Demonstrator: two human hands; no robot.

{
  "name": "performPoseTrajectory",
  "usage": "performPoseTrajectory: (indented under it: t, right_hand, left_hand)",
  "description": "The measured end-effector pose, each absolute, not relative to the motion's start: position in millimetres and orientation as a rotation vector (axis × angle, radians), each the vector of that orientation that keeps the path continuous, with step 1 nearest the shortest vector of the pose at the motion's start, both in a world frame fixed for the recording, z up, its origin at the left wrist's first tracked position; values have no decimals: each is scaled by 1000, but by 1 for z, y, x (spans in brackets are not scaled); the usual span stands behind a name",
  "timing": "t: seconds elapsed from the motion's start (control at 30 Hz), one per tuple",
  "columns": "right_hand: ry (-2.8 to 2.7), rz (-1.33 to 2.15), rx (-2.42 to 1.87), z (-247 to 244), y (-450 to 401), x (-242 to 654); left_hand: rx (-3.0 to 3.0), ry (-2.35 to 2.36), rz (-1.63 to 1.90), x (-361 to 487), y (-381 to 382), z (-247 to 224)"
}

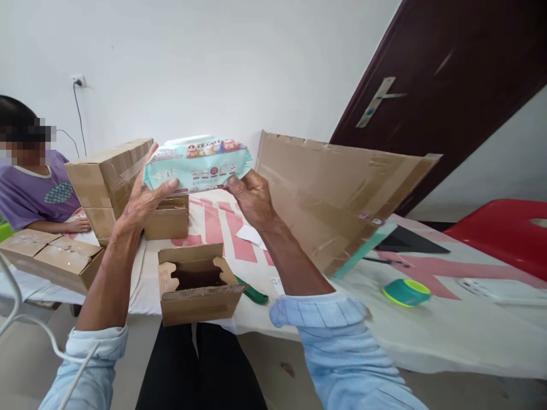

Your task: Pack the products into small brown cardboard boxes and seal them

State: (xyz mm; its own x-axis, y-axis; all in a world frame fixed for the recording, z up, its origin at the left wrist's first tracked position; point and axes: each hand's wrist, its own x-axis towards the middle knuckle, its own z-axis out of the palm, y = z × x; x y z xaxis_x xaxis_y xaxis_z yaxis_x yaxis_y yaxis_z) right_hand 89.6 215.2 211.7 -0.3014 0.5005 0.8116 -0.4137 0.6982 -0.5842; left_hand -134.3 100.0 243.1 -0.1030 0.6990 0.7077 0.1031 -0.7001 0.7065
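Between my two hands, raised above the table, is a mint-green pack of wet wipes [200,165] with printed pictures on its front. My left hand [145,191] grips its left end, thumb across the front. The right end is pinched by my right hand [253,196], thumb on the lower corner. Below them, at the table's front edge, an open cardboard box [200,307] stands with its flaps up and a dark inside. Beside that box lies a green-handled tool [255,294], partly hidden by the box.
Closed cardboard boxes [106,171] are stacked at left, with another long box [51,253] in front. A smaller box [166,221] stands behind my left arm. A large cardboard sheet [333,193] leans at right. A teal tape roll [407,292] lies on the table. A person [34,188] sits at far left.
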Motion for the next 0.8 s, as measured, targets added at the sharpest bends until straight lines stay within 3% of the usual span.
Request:
performPoseTrajectory:
  t: [0.2, 0.5, 0.8]
  right_hand:
    - [-1792, 968, -179, 169, 241, 79]
    - [-1837, 1683, -527, 65, 290, 45]
    - [-2136, 1830, -468, 76, 274, 124]
  left_hand:
    - [1714, 1235, 1642, -168, 119, 205]
    - [1558, 1439, 1578, -217, 165, 72]
    - [1499, 1631, 1543, -262, 196, 3]
